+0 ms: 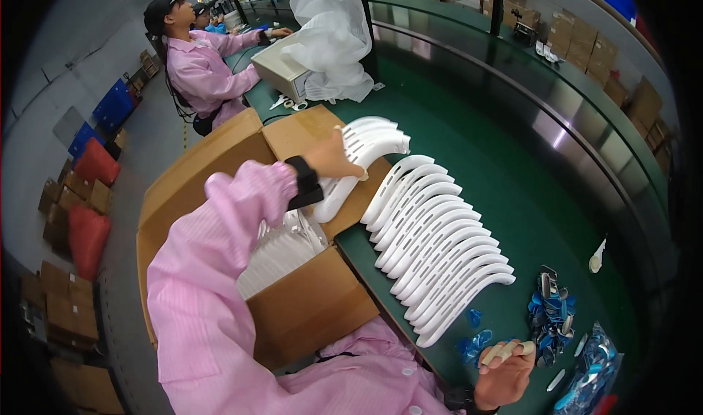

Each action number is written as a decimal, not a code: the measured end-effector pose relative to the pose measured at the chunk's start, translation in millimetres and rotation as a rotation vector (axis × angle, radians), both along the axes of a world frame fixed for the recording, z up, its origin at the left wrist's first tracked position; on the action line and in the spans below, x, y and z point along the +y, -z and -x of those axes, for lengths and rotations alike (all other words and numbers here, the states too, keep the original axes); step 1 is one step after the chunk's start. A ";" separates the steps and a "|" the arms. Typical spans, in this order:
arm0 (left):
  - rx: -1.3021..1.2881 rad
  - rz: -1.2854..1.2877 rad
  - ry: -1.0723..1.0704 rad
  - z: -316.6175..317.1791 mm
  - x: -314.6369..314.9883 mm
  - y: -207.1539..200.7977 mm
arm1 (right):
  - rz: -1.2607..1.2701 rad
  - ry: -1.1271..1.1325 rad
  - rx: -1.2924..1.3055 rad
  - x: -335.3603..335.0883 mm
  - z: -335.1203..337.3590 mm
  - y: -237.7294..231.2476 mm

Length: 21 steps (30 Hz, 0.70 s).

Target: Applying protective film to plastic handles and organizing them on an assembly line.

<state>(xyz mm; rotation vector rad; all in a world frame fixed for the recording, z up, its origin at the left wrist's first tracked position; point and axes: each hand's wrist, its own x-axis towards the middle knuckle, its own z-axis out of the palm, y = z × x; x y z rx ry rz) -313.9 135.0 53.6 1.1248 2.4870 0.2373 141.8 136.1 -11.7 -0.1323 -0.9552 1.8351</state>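
Note:
My left hand (333, 156) is closed around a small stack of white curved plastic parts with slots (373, 138), at the far right side of an open cardboard box (311, 316). A long row of the same slotted white parts (439, 243) lies on the green table, nested side by side. My right hand (505, 375) rests near the table's front edge, palm turned up and fingers loosely bent, with coverings on some fingertips and nothing held. Beside it are scraps of blue film (477, 345). Clear plastic wrapping over white contents (282, 254) shows inside the box.
Right of my right hand lie a pile of blue and dark small parts (551, 316) and a clear bag of blue pieces (589, 371). A white box (282, 67) and foam wrap (333, 38) stand at the back. A co-worker in pink (205, 71) sits at the far left.

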 end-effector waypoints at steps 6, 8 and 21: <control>0.065 -0.027 0.184 15.7 43.5 56.8 | 0.012 0.053 -0.044 -1.9 1.8 1.3; 0.022 -0.167 0.149 2.4 23.0 42.4 | 0.081 -0.149 -0.020 -1.1 -6.6 1.1; 0.457 0.394 0.081 39.1 -434.9 75.0 | 0.092 -0.121 -0.013 6.0 -7.9 7.3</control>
